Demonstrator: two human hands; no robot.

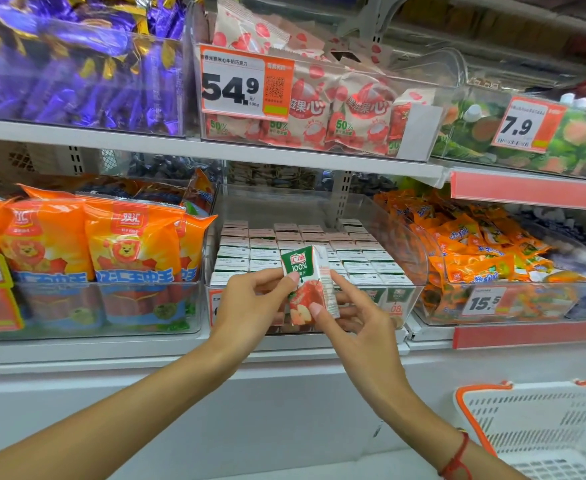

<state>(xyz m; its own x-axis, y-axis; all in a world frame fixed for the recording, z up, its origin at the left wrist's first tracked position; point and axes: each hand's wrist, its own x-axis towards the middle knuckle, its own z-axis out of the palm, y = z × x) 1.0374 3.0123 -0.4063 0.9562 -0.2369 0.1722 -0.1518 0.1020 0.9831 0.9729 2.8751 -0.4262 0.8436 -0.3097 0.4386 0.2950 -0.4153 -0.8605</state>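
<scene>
Green and red, the carton [307, 282] stands upright in the air between our two hands, just in front of the clear bin [419, 258] on the lower shelf [146, 348]. Our left hand [250, 303] pinches the carton's left edge, thumb on the printed front and the other fingers [263, 273] curled toward its back. Our right hand [357, 313] grips the right side, its thumb pressed on the apple picture low on the front and its fingers [348, 285] wrapped behind. Rows of like cartons [284, 251] fill the bin behind it. Orange sausage bags [132, 244] stand in the next bin to the left, and orange snack packs [475, 244] lie heaped to the right. A white basket [541, 420] with an orange rim sits at the lower right, near our right wrist with its red cord [457, 455].
</scene>
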